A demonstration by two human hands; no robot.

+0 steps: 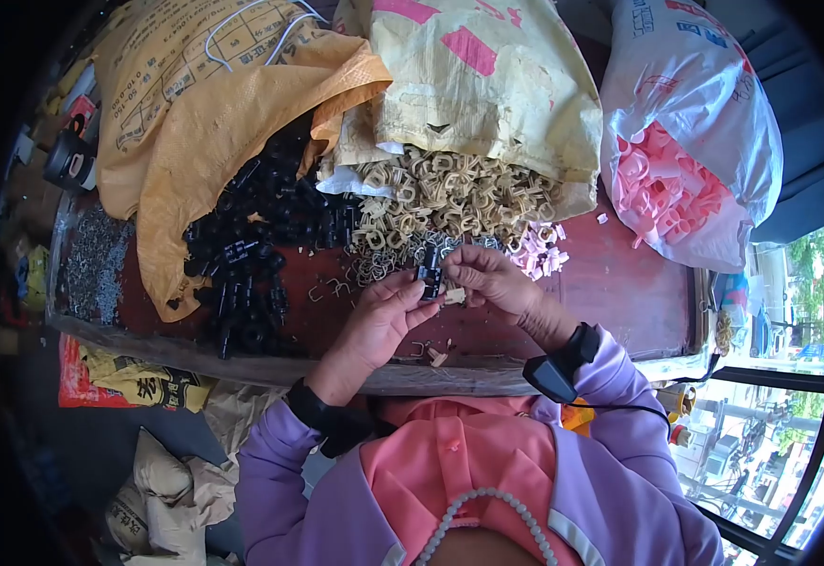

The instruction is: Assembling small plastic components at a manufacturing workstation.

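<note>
Part (430,272), black, points lengthwise away from the person (454,448), pinched in the left hand (383,316), the right hand (495,283) bunched at its right side, hold unclear.

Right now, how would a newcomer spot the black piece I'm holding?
On the dark red tabletop, find the beige parts. Nearer the person, the left hand and right hand flank the black piece. It's in hand, unlike the black parts heaped leftward.
</note>
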